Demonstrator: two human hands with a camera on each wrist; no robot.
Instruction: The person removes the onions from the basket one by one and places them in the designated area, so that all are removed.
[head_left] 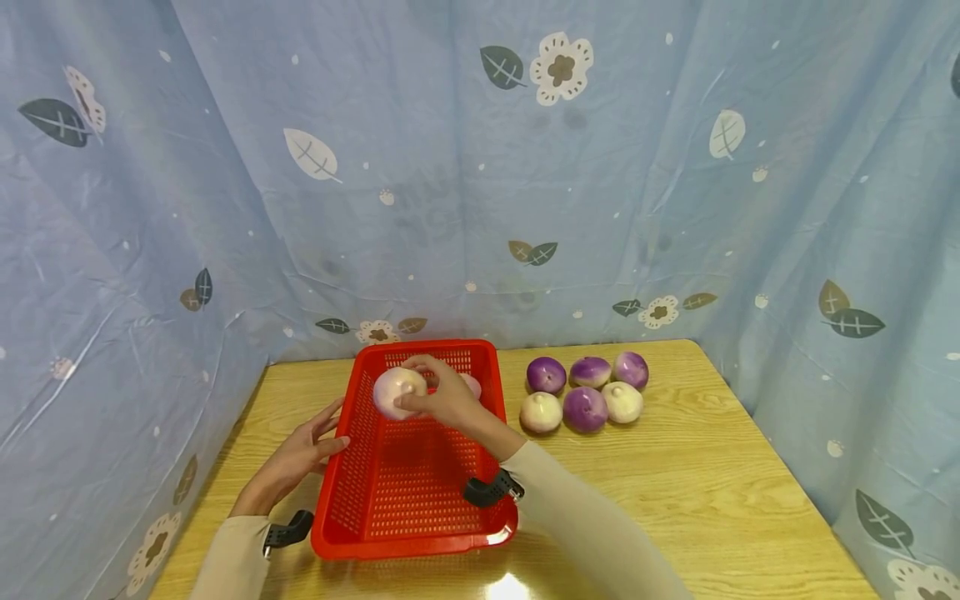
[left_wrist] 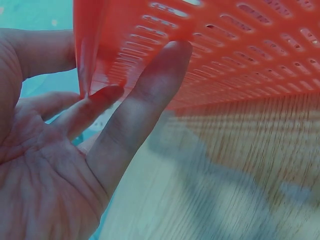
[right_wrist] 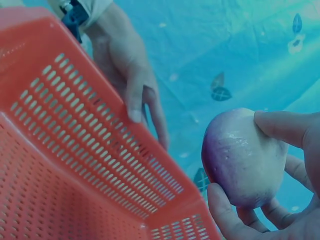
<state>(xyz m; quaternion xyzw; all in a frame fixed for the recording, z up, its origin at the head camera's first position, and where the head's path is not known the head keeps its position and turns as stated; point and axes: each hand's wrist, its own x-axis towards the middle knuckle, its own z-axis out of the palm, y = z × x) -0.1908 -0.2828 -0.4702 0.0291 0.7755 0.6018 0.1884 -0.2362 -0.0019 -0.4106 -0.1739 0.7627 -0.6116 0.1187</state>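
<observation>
A purple-and-white turnip is pinched between the thumb and fingers of my right hand, up over the far half of a red plastic basket. The right wrist view shows the turnip from the side, purple on one face and cream on the other. My left hand grips the basket's left rim. In the left wrist view its thumb goes over the rim while the fingers lie along the slotted outer wall. Another turnip lies inside the basket, partly hidden behind my right hand.
Right of the basket, several turnips sit in two rows on the wooden table, some purple side up, some cream side up. A blue patterned curtain hangs around the table's back and sides.
</observation>
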